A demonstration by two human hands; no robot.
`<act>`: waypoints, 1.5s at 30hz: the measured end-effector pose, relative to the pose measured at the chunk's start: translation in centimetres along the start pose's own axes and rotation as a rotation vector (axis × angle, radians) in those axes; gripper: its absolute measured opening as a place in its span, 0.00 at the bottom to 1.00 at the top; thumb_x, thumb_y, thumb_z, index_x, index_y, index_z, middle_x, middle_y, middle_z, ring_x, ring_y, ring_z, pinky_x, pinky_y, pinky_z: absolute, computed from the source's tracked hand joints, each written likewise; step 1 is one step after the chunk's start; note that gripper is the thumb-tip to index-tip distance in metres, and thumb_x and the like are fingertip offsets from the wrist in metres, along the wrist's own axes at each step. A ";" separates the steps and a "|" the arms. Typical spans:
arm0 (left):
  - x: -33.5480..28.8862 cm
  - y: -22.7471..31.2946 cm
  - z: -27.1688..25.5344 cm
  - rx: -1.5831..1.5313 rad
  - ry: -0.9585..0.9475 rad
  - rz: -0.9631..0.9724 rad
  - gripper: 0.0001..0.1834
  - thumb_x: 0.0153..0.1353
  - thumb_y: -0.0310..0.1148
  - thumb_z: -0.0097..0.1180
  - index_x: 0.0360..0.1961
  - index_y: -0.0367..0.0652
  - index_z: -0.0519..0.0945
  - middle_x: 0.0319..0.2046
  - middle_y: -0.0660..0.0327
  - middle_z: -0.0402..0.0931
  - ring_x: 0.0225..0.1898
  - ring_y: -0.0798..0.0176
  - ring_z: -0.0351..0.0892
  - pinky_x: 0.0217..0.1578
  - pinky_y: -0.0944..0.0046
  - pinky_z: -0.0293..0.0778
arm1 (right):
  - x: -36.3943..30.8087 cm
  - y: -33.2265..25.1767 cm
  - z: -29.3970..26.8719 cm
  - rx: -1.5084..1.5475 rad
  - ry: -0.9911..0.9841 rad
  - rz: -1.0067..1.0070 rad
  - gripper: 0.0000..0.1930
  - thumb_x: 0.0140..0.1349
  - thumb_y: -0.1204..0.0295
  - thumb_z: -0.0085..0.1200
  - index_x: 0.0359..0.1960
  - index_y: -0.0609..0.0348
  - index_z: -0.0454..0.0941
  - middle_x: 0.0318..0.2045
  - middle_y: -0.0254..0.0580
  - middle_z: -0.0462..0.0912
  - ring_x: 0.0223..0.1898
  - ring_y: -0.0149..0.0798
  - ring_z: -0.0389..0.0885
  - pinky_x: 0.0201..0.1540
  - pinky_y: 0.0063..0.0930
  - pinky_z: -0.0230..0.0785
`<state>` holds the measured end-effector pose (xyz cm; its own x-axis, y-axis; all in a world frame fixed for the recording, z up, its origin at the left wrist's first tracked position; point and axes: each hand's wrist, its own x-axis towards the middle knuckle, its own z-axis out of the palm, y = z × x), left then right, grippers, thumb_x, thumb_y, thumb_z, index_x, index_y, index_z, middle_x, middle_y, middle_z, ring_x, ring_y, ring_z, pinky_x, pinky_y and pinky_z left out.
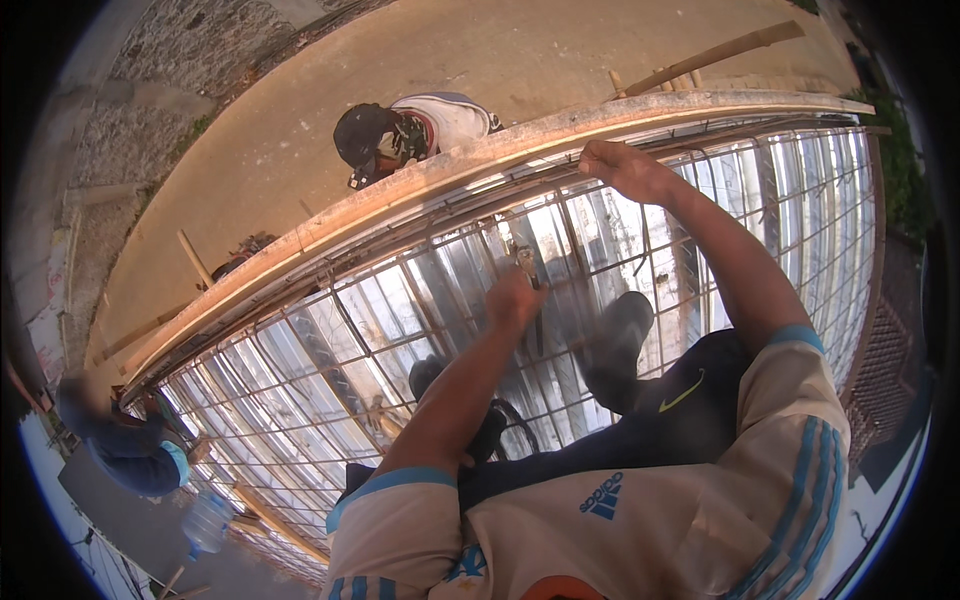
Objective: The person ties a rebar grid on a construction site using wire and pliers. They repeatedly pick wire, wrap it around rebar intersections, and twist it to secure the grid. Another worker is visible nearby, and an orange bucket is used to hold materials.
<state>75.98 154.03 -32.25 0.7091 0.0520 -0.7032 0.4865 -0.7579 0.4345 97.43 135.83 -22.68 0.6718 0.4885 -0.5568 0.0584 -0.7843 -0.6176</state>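
Note:
I am over a grid of thin steel reinforcing bars (360,345) lying above shiny corrugated metal sheets (330,385). My left hand (513,303) is closed around a pair of pincers (526,262), whose jaws point toward the far edge of the grid. A dark handle shows below that fist. Farther off and to the right, my right hand (630,172) is closed at the bars beside the long wooden edge board (420,180). Whatever its fingers grip is too small to make out. My dark boots (617,350) stand among the bars.
Beyond the board, a person in a dark cap (365,137) is down at ground level. Another person in dark clothes (135,450) works at the left end. A clear blue water jug (205,522) and loose timber (280,520) lie lower left. A wooden pole (715,55) sticks out far right.

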 end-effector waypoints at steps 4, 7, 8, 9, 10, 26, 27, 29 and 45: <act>1.1 -0.1 -1.0 0.043 -0.099 -0.019 0.29 0.52 0.54 0.59 0.41 0.36 0.75 0.39 0.47 0.79 0.43 0.46 0.79 0.45 0.50 0.74 | 1.8 -0.3 -3.3 0.108 0.025 0.005 0.15 0.68 0.61 0.45 0.43 0.62 0.74 0.39 0.45 0.79 0.45 0.40 0.75 0.52 0.34 0.64; 1.8 2.6 -5.5 0.098 -0.167 -0.029 0.28 0.53 0.51 0.58 0.47 0.40 0.74 0.42 0.49 0.78 0.45 0.46 0.77 0.47 0.51 0.72 | 2.1 -0.5 -6.1 -0.082 0.105 -0.077 0.12 0.66 0.66 0.48 0.41 0.62 0.77 0.37 0.47 0.81 0.41 0.41 0.78 0.47 0.33 0.68; 2.3 4.0 -7.2 0.060 -0.095 -0.020 0.29 0.53 0.50 0.57 0.51 0.43 0.73 0.45 0.51 0.77 0.48 0.47 0.76 0.48 0.52 0.71 | 2.3 -0.1 -6.5 -0.143 0.121 -0.081 0.11 0.64 0.66 0.49 0.41 0.59 0.78 0.37 0.47 0.81 0.42 0.42 0.79 0.48 0.34 0.68; 2.9 5.1 -8.7 0.020 -0.023 -0.014 0.31 0.53 0.49 0.57 0.55 0.45 0.72 0.49 0.53 0.75 0.50 0.48 0.75 0.50 0.54 0.70 | 2.8 0.4 -6.7 -0.205 0.134 -0.087 0.11 0.63 0.67 0.49 0.40 0.57 0.79 0.37 0.47 0.81 0.43 0.44 0.79 0.48 0.35 0.69; 3.6 5.9 -10.1 -0.013 0.245 0.167 0.28 0.55 0.47 0.55 0.55 0.47 0.72 0.50 0.54 0.75 0.52 0.49 0.72 0.51 0.53 0.68 | 3.2 0.6 -6.7 -0.266 0.145 -0.096 0.11 0.61 0.67 0.49 0.40 0.55 0.80 0.37 0.46 0.82 0.43 0.45 0.79 0.49 0.36 0.69; 11.2 13.8 -11.9 -0.293 0.399 0.236 0.09 0.60 0.34 0.49 0.32 0.40 0.77 0.31 0.45 0.80 0.36 0.41 0.79 0.39 0.48 0.73 | 7.1 -0.2 -4.4 -0.304 0.338 -0.049 0.09 0.58 0.65 0.50 0.33 0.58 0.77 0.32 0.49 0.82 0.39 0.52 0.80 0.42 0.45 0.71; 11.5 13.8 -11.4 -0.313 0.400 0.233 0.09 0.60 0.34 0.49 0.32 0.40 0.78 0.31 0.46 0.80 0.36 0.41 0.79 0.39 0.49 0.73 | 7.2 0.0 -4.3 -0.343 0.327 -0.033 0.10 0.58 0.65 0.50 0.32 0.58 0.76 0.31 0.50 0.82 0.38 0.53 0.80 0.41 0.45 0.71; 11.5 14.0 -10.6 -0.351 0.385 0.224 0.10 0.60 0.34 0.48 0.32 0.40 0.79 0.30 0.46 0.80 0.37 0.41 0.79 0.39 0.50 0.73 | 6.9 0.5 -3.9 -0.417 0.298 0.010 0.10 0.58 0.66 0.50 0.32 0.59 0.76 0.29 0.52 0.81 0.36 0.54 0.81 0.39 0.46 0.72; 16.2 11.5 -7.3 -0.559 0.367 0.381 0.07 0.58 0.28 0.50 0.27 0.36 0.77 0.20 0.51 0.77 0.23 0.52 0.79 0.26 0.58 0.74 | 4.9 -0.6 -1.7 -0.702 0.167 -0.246 0.08 0.54 0.71 0.49 0.29 0.58 0.81 0.28 0.50 0.82 0.32 0.50 0.83 0.36 0.41 0.75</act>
<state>96.76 150.93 -34.55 0.9558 0.1400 -0.2585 0.2912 -0.3305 0.8978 101.97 138.09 -24.09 0.6783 0.6603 -0.3223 0.6392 -0.7466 -0.1843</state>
